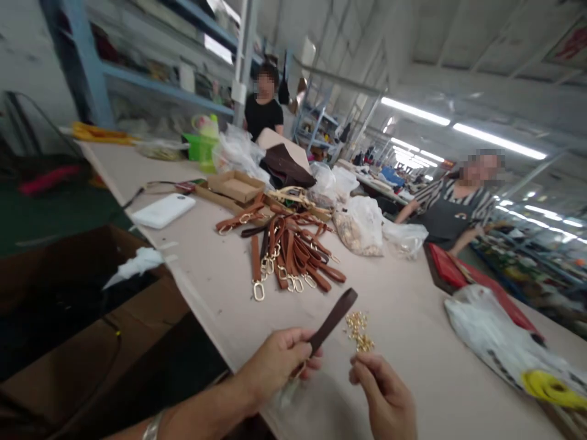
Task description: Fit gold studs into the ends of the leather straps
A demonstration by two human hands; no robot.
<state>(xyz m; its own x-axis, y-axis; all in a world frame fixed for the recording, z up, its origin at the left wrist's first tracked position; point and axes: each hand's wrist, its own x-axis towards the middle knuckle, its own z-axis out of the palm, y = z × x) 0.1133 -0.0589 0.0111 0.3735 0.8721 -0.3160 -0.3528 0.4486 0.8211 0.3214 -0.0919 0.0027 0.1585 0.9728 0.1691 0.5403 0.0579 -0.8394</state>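
My left hand (293,354) grips a dark brown leather strap (334,319) near its lower end, and the strap's looped end points up and to the right. Part of a gold metal ring shows under my fingers. My right hand (383,391) is closed, thumb against fingers, just below a small scatter of gold rivets (360,330); whatever lies in its fingertips is too small to make out. Beyond both hands lies a heap of brown leather straps (293,244), many with gold clasps (259,290) turned toward me.
A white phone (164,211) lies near the table's left edge. Behind the heap are a cardboard box (236,185) and plastic bags (360,223). On the right sit a red item (486,287), a plastic bag (499,348) and yellow tape (553,389). Two people stand beyond the table.
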